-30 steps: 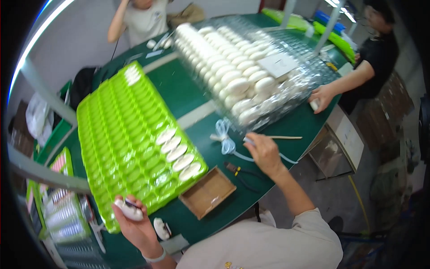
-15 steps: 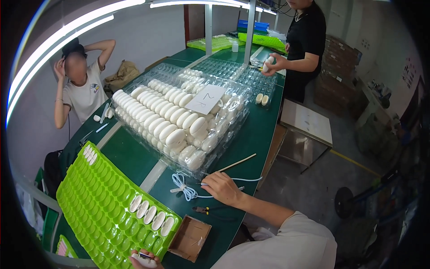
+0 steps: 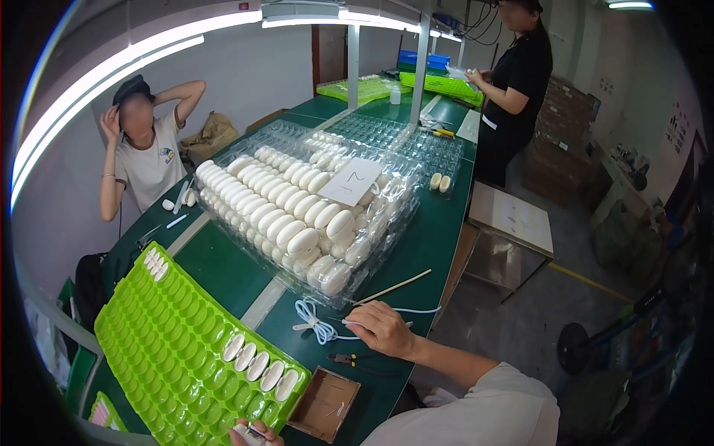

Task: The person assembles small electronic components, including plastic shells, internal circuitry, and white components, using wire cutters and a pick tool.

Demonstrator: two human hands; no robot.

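Observation:
At the lower edge my left hand [image 3: 274, 437] is closed around a white oval case [image 3: 251, 433]; part of it is cut off by the picture's edge. My right hand [image 3: 385, 331] is bent over the green table, fingers pinched around something slim and pale, mostly hidden by them. Beside those fingers lies a tied coil of light blue cable [image 3: 318, 327], with a length running past the hand. A thin wooden stick [image 3: 398, 285] rests just beyond. Nearer me are small cutters [image 3: 343, 360] with dark handles. The green tray [image 3: 178, 349] by my left hand carries a row of several white oval shells [image 3: 258, 365].
Clear plastic trays [image 3: 394, 241] stacked with white oval cases fill the table's middle, a paper sheet [image 3: 352, 181] on top. A small cardboard box [image 3: 349, 405] sits near the front edge. One person [image 3: 152, 149] is across the table; another [image 3: 513, 89] stands at the far right.
The whole view has shifted slightly, with the scene lower and to the right. The standing person has drawn their hands back toward the body. Both my hands keep their grips.

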